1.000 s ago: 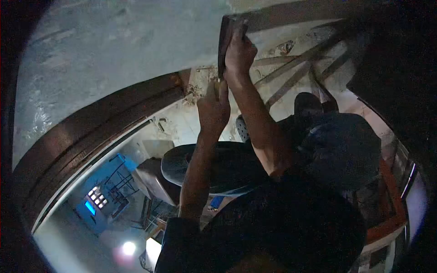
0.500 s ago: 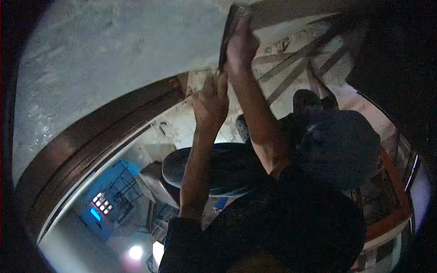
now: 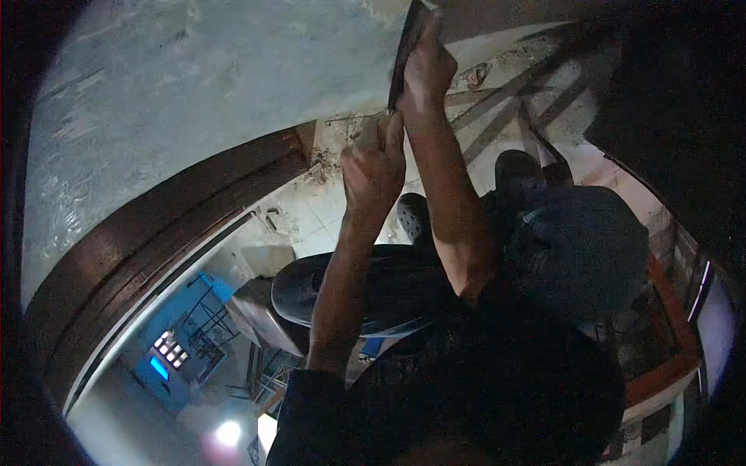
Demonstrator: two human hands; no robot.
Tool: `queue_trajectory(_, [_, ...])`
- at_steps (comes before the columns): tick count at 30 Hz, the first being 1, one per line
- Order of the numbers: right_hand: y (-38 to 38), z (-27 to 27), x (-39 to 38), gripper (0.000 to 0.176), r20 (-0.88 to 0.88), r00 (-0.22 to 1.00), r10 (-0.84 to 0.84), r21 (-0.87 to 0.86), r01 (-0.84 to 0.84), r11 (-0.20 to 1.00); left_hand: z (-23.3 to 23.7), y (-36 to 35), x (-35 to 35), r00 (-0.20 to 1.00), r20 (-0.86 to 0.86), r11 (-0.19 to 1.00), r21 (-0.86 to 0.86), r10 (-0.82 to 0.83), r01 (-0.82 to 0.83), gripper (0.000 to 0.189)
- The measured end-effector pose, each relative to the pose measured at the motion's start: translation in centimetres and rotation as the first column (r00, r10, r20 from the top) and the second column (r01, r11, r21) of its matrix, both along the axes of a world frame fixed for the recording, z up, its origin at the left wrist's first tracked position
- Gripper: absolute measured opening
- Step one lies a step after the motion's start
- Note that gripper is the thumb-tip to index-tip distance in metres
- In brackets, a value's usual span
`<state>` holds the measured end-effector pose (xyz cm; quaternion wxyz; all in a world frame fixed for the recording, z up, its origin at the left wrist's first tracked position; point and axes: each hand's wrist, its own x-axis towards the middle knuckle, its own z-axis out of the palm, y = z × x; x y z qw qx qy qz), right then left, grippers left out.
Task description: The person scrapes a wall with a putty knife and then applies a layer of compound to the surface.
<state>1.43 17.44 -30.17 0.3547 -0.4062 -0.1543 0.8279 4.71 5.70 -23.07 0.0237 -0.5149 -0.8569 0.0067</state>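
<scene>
We see two bare arms raised toward a rough grey plastered wall [image 3: 194,78] that fills the upper left of the frame. The right hand [image 3: 426,70], at the top centre, is closed around a dark flat tool [image 3: 402,58], with the fingers wrapped over its right-hand edge. The tool is pressed against the wall and shows almost edge-on as a thin dark strip. Its long axis runs nearly straight up and down the frame, leaning a little to the right at the top, where it leaves the picture. The left hand [image 3: 374,165] sits directly below and slightly left of the tool's lower end, just beside it. It is curled into a fist with the knuckles toward us, and we cannot tell whether it grips anything. So the tool lies above the left hand and is already in the right hand, which is the nearer of the two. A dark brown curved frame [image 3: 155,225] sweeps across the left, under the wall. Below the arms sit a dark round basin [image 3: 350,291] and a perforated sandal [image 3: 412,217]. A blue-lit spot [image 3: 167,349] glows at the lower left. Compared with a second ago, the tool shows a much narrower face, as if turned more onto its edge. Both hands sit a little higher and further right in the frame, and the left hand is closer under the tool's lower end.
</scene>
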Motion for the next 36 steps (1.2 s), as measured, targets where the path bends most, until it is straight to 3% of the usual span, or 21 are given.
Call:
queue_trajectory(4, [-2.3, 2.0, 0.1, 0.053, 0.391, 0.9, 0.191, 0.095, -0.246, 0.964, -2.1, -3.4, 0.9, 0.877, 0.385, 0.918, 0.151, 0.288, -0.368, 0.022])
queue_trajectory(5, [-1.9, 1.3, 0.1, 0.053, 0.393, 0.901, 0.185, 0.099, -0.242, 0.965, -2.3, -2.8, 0.6, 0.878, 0.387, 0.919, 0.154, 0.282, -0.364, 0.022])
queue_trajectory(7, [-1.6, 0.9, 0.3, 0.054, 0.238, 0.965, 0.111, 0.099, -0.137, 0.986, -2.3, -2.4, -0.4, 1.0, 0.014, 0.989, 0.145, -0.022, 0.02, 0.026])
queue_trajectory(8, [-0.9, 1.0, -0.1, 0.053, 0.262, 0.96, 0.093, -0.039, -0.086, 0.996, -1.8, -1.7, 0.2, 0.946, 0.275, 0.938, 0.244, 0.175, -0.244, 0.026])
queue_trajectory(11, [-0.6, 0.2, 0.3, 0.053, 0.163, 0.984, 0.073, -0.072, -0.062, 0.996, -1.9, -1.1, 0.1, 0.899, 0.362, 0.947, 0.107, 0.245, -0.302, 0.027])
queue_trajectory(12, [-1.2, 0.5, 0.5, 0.053, 0.161, 0.984, 0.071, -0.065, -0.061, 0.996, -1.3, -1.4, 0.2, 0.998, 0.047, 0.994, 0.101, 0.035, -0.04, 0.028])
queue_trajectory(13, [-2.2, 0.9, 0.8, 0.06, 0.291, 0.943, 0.164, -0.022, -0.165, 0.986, -1.0, -1.9, 0.7, 0.999, 0.044, 0.993, 0.113, 0.028, -0.033, 0.028])
queue_trajectory(15, [-3.3, 0.1, -0.4, 0.07, 0.447, 0.876, 0.184, 0.045, -0.227, 0.973, -1.0, -2.8, 1.3, 0.793, 0.459, 0.876, 0.061, 0.401, -0.478, 0.024])
queue_trajectory(16, [-2.7, 0.3, -0.3, 0.07, 0.425, 0.892, 0.155, 0.03, -0.185, 0.982, -1.0, -2.8, 0.8, 0.839, 0.345, 0.907, -0.193, 0.421, -0.375, 0.026])
queue_trajectory(17, [-2.2, 0.4, -0.2, 0.07, 0.401, 0.906, 0.135, 0.01, -0.152, 0.988, -1.2, -2.3, 0.3, 0.837, 0.344, 0.904, -0.199, 0.427, -0.379, 0.026])
queue_trajectory(19, [0.3, 0.2, 0.1, 0.063, 0.277, 0.957, 0.09, -0.09, -0.067, 0.994, -1.5, -0.9, -0.6, 0.987, 0.154, 0.997, -0.058, 0.053, -0.044, 0.029])
queue_trajectory(21, [0.8, 0.4, 0.3, 0.058, 0.154, 0.988, 0.009, -0.187, 0.02, 0.982, -0.8, 0.1, 0.2, 0.996, 0.066, 0.983, -0.178, 0.057, -0.044, 0.031])
queue_trajectory(23, [0.4, 0.1, 0.9, 0.059, 0.236, 0.962, 0.137, -0.085, -0.121, 0.989, -2.4, -0.8, 0.6, 0.997, 0.066, 0.994, -0.106, 0.04, -0.033, 0.033])
queue_trajectory(24, [-0.5, -0.2, 0.8, 0.07, 0.468, 0.86, 0.203, 0.033, -0.247, 0.969, -2.9, -1.6, 1.1, 0.886, 0.336, 0.948, -0.122, 0.319, -0.294, 0.033])
queue_trajectory(27, [-1.7, -1.3, -0.1, 0.072, 0.555, 0.813, 0.174, 0.09, -0.267, 0.959, -3.4, -2.5, 0.8, 0.931, 0.255, 0.948, 0.117, 0.26, -0.297, 0.024])
queue_trajectory(28, [-1.1, -0.8, 0.1, 0.072, 0.558, 0.809, 0.186, 0.078, -0.274, 0.959, -2.7, -1.6, 0.0, 1.0, 0.015, 0.999, 0.038, 0.0, 0.0, 0.029])
queue_trajectory(29, [0.0, -0.5, 0.0, 0.071, 0.454, 0.879, 0.145, -0.005, -0.16, 0.987, -2.7, -1.3, 0.0, 1.0, 0.018, 1.0, 0.025, 0.011, -0.012, 0.029])
queue_trajectory(31, [0.4, 0.0, 0.2, 0.071, 0.344, 0.935, 0.083, -0.097, -0.053, 0.994, -3.2, -0.2, 0.3, 0.879, 0.357, 0.942, -0.008, 0.315, -0.335, 0.029])
queue_trajectory(32, [0.2, 0.2, 0.4, 0.071, 0.344, 0.934, 0.092, -0.047, -0.081, 0.996, -3.2, -0.6, 0.1, 0.984, 0.154, 0.995, 0.045, 0.084, -0.092, 0.03])
queue_trajectory(35, [-1.7, 0.4, 0.8, 0.071, 0.501, 0.848, 0.17, 0.055, -0.227, 0.972, -3.4, -2.9, 1.5, 0.9, 0.304, 0.948, -0.037, 0.312, -0.316, 0.026])
queue_trajectory(36, [-2.5, 1.0, 1.2, 0.071, 0.524, 0.812, 0.256, 0.035, -0.321, 0.947, -3.2, -3.5, 1.8, 0.982, 0.097, 0.986, 0.036, 0.161, -0.165, 0.023])
